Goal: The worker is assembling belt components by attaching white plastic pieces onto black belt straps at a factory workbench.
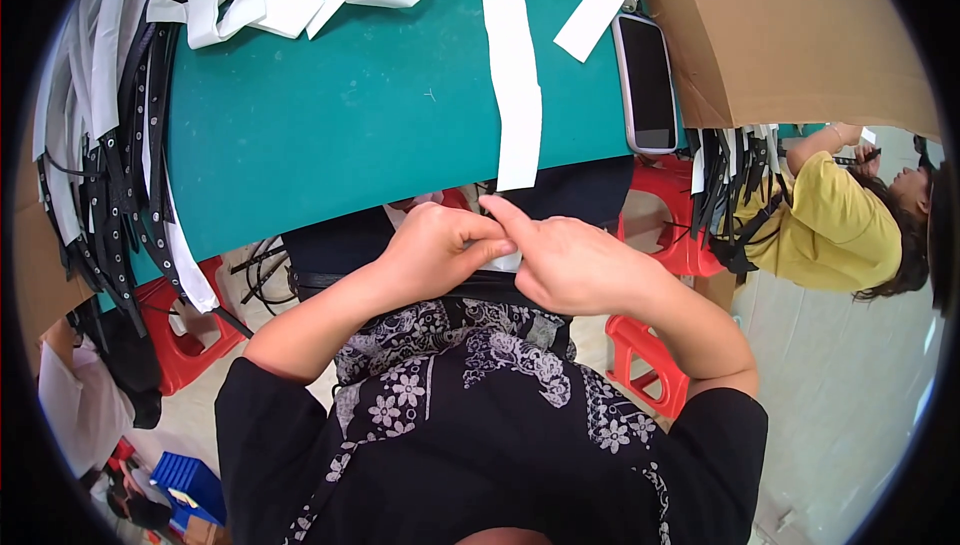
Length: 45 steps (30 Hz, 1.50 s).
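Just off the table's near edge, above my lap, my two hands meet. My left hand (pixel 440 250) is closed, its thumb and fingertips pinched together against the right hand. My right hand (pixel 580 263) is closed too, with its index finger stretched across toward the left fingertips. Whatever they pinch is too small or too hidden to name. A bit of white shows under the hands, and a black band (pixel 480 285) crosses my lap below them. Nearest beyond my fingers, a long white strip (pixel 515 95) hangs slightly over the edge of the green table (pixel 330 145).
White strips (pixel 290 5) are heaped at the table's far side. Black eyeleted straps (pixel 135 185) hang at the left. A phone (pixel 648 80) lies at the right beside a cardboard box (pixel 800 35). Red stools (pixel 645 360) stand around; a person in yellow (pixel 840 220) works at the right.
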Motion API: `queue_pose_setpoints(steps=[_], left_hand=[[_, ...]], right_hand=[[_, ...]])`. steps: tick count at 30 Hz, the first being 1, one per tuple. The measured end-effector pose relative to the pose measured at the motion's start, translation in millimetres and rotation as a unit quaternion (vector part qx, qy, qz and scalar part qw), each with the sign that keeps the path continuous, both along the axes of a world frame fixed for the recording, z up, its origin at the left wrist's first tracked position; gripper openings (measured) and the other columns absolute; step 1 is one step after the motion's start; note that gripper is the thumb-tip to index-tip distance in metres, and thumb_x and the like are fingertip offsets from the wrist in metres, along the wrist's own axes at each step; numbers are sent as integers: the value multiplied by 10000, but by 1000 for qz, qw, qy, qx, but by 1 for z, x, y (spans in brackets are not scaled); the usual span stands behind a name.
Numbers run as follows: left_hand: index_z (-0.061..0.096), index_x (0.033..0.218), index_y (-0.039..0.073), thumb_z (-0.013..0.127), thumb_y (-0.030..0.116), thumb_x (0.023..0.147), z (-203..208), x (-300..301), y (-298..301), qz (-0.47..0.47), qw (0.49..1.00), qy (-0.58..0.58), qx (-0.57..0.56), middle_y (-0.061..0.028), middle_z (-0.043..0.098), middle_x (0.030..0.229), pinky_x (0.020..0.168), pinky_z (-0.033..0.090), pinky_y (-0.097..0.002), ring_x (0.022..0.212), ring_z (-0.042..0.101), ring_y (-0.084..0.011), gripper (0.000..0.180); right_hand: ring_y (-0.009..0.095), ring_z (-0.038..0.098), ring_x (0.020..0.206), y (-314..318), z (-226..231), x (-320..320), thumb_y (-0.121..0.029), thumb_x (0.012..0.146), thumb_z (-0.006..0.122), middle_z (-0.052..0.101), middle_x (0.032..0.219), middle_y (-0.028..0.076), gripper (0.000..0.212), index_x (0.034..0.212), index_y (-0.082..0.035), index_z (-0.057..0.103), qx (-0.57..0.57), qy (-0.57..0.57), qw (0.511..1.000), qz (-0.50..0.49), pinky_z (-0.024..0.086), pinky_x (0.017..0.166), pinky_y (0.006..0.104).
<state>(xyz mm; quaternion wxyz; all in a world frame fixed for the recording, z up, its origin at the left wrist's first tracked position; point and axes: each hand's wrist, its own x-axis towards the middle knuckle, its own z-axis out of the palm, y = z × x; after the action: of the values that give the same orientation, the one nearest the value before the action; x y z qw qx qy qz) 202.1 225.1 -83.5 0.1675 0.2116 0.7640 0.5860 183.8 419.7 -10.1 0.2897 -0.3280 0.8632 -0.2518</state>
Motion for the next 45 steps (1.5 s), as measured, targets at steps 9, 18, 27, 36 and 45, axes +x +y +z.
queue_pose_setpoints(steps=[9, 18, 27, 36, 45], left_hand=[[710, 908, 24, 665, 140, 861, -11, 3, -16, 62, 984, -152, 69, -24, 636, 732, 573, 429, -232, 638, 549, -74, 133], [720, 955, 46, 668, 127, 857, 2, -7, 20, -23, 983, -106, 146, -81, 691, 891, 700, 487, -234, 821, 602, -102, 138], [721, 944, 43, 645, 137, 880, -19, -2, 21, 7, 972, -135, 193, -28, 683, 835, 681, 455, -234, 758, 560, -67, 136], [709, 917, 13, 664, 116, 864, 6, -6, 40, 42, 955, -150, 253, -12, 677, 790, 624, 450, -205, 704, 559, -42, 124], [696, 955, -15, 625, 115, 895, 19, -12, 25, 48, 940, -207, 268, -70, 687, 844, 656, 493, -220, 742, 615, -91, 160]], right_hand=[[74, 446, 558, 102, -5, 7, -202, 869, 634, 526, 615, 17, 173, 872, -31, 608, -88, -143, 944, -284, 381, 525, 232], [303, 576, 618, 19, 66, 6, -152, 771, 684, 567, 677, 105, 178, 759, -55, 535, 115, 231, 964, -64, 444, 520, 366], [287, 578, 677, 45, 76, 0, -175, 783, 684, 576, 682, 98, 176, 781, -43, 568, 23, 103, 989, -100, 448, 601, 383], [162, 550, 838, 42, 34, -1, -141, 876, 614, 558, 904, 74, 295, 1082, -13, 447, -132, -85, 976, -152, 451, 791, 318], [75, 486, 551, 113, 116, 5, -123, 816, 648, 535, 604, -2, 141, 743, -21, 582, -28, 7, 965, -262, 387, 505, 241]])
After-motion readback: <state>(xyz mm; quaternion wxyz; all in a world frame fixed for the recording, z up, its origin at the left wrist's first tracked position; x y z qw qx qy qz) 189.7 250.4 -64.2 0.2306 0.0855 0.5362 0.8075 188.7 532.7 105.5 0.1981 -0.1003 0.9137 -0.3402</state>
